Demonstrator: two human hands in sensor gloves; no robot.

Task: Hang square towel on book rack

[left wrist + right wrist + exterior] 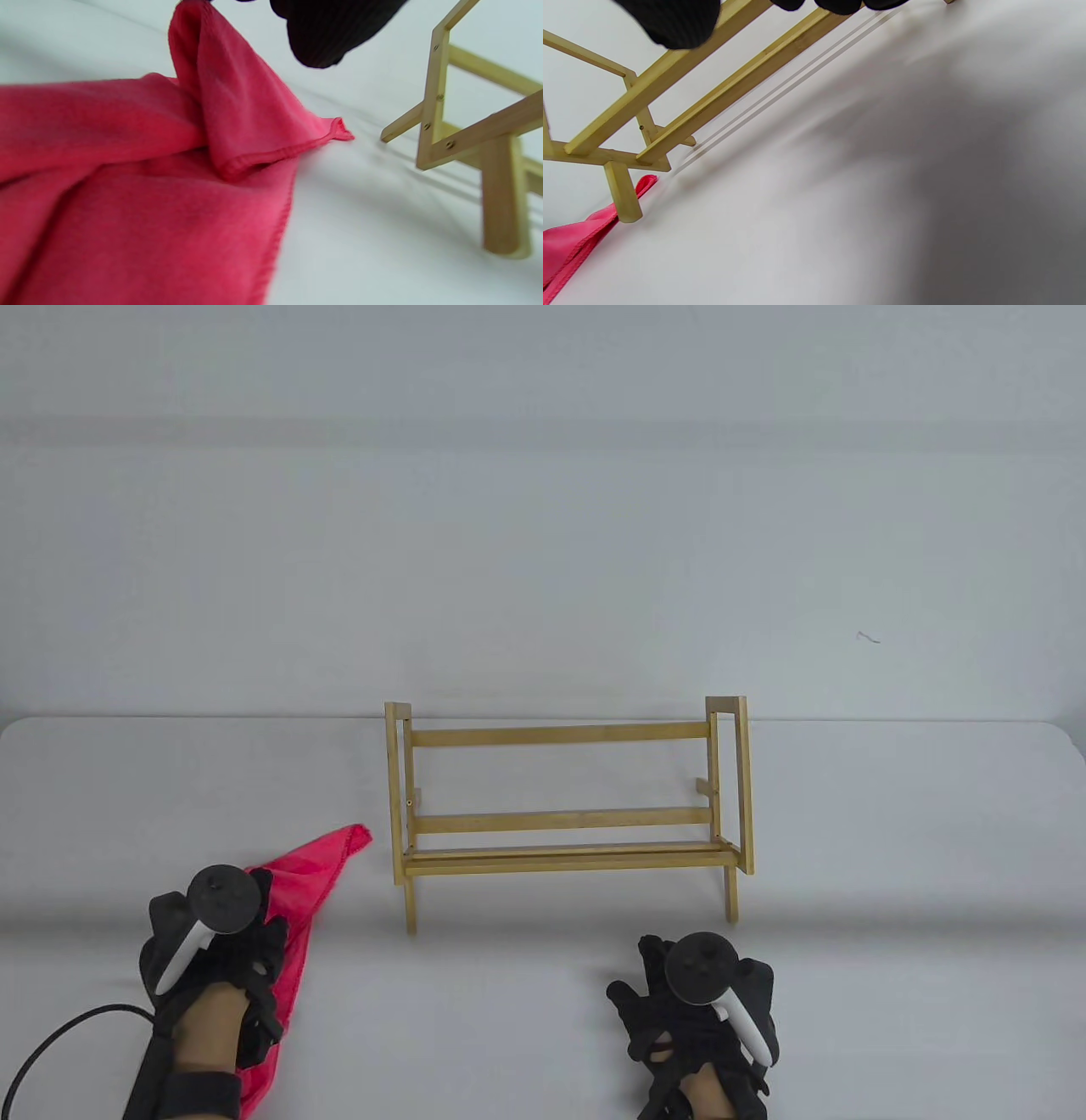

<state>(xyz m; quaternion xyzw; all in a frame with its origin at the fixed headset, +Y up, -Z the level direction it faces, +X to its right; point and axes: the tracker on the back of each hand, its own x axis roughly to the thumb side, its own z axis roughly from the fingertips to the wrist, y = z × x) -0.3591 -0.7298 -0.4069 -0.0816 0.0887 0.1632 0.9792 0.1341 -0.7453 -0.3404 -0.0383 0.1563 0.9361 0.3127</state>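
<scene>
The left hand [216,959] pinches a fold of the one red square towel [140,186], lifting it into a peak at the top edge of the left wrist view, where the pinching fingers are cut off; the rest of the cloth lies on the white table [891,848], partly hidden under the hand, one corner pointing at the rack; the right hand [700,1010] rests apart, holding nothing, whether its fingers are curled I cannot tell; one wooden book rack [568,806] stands upright just beyond both hands, bare.
</scene>
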